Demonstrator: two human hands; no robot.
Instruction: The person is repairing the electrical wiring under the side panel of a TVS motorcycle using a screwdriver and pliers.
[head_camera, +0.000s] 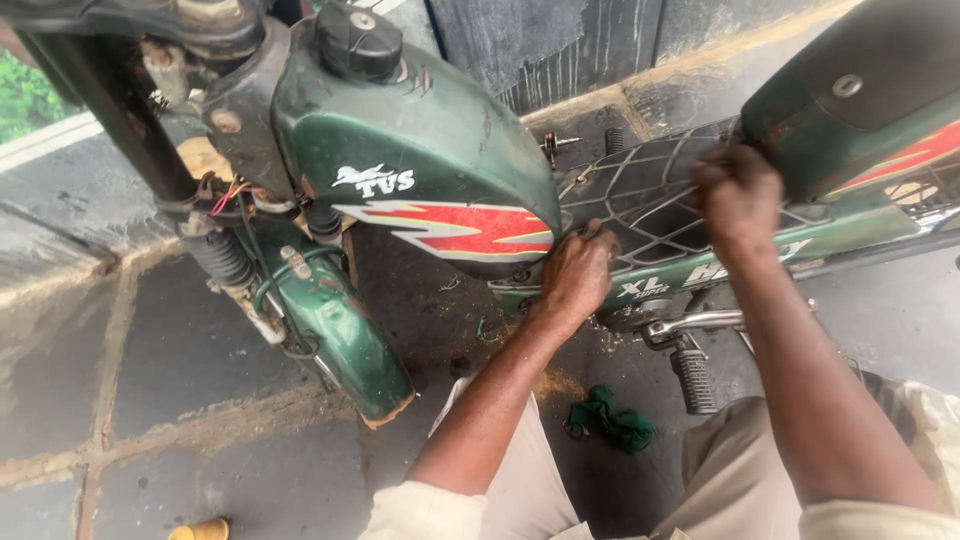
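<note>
A green moped lies close in front of me, with its green fuel tank (420, 150) at the centre and a black cap on top. My left hand (575, 272) rests against the rear lower edge of the tank, fingers curled where it meets the frame. What it grips is hidden. My right hand (738, 195) is closed into a fist on the black wire mesh floorboard (640, 195), just under the front of the raised seat (860, 100). I cannot see anything inside that fist.
The green front mudguard (350, 340) and fork spring hang at left. A chrome pedal arm with a black rubber footpeg (692, 378) sticks out below the frame. A green rag (612, 420) lies on the dark paved floor between my knees. A small yellow object (200, 528) sits bottom left.
</note>
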